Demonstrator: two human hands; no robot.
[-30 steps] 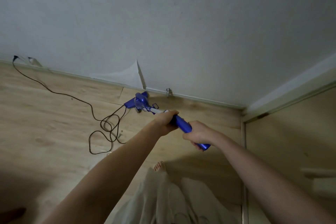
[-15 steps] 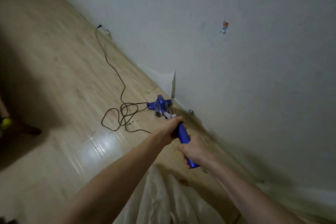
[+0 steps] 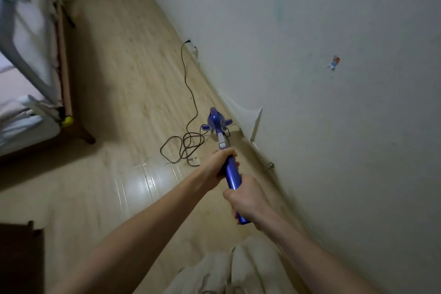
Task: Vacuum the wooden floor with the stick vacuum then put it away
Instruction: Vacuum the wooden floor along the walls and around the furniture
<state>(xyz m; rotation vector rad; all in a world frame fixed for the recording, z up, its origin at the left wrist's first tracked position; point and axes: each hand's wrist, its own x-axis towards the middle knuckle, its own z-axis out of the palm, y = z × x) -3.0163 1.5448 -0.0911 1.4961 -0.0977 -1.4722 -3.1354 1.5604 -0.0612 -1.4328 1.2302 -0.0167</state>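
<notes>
Left hand [image 3: 218,164]: fingers curled round the glossy blue handle of the stick vacuum [image 3: 232,172]. Right hand [image 3: 247,199]: gripping the same tube nearer its end. Vacuum head rests on the pale wooden floor [image 3: 124,93], beside the white wall [image 3: 334,126]. Black cord [image 3: 185,143]: looped, slack, lying by the head.
</notes>
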